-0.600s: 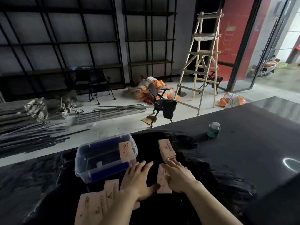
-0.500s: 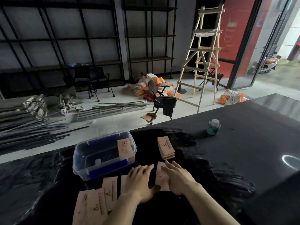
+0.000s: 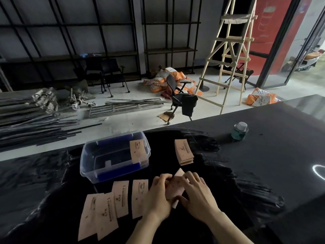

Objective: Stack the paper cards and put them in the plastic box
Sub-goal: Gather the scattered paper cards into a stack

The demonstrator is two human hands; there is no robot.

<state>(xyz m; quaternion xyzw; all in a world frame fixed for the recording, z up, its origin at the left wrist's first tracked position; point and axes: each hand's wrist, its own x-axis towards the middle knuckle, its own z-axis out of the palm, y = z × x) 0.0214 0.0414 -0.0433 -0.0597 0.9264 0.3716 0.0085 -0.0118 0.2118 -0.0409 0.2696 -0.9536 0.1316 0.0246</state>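
A clear plastic box (image 3: 91,166) with blue parts inside stands on the black table, with one tan paper card (image 3: 137,150) leaning in its right end. A small stack of cards (image 3: 184,152) lies to the right of the box. Several loose cards (image 3: 121,198) lie fanned out in front of the box. My left hand (image 3: 158,194) and my right hand (image 3: 197,192) both grip one tan card (image 3: 174,188), lifted and tilted between them, near the table's front.
A small teal jar with a white lid (image 3: 239,130) stands far right on the black table (image 3: 281,155). Beyond the table's far edge are the floor, a wooden ladder (image 3: 230,55), an office chair (image 3: 181,97), metal rods (image 3: 35,124) and shelving.
Both hands lay flat on a card on the table; now they have closed on it and tilted it up off the surface. The view has dropped slightly.
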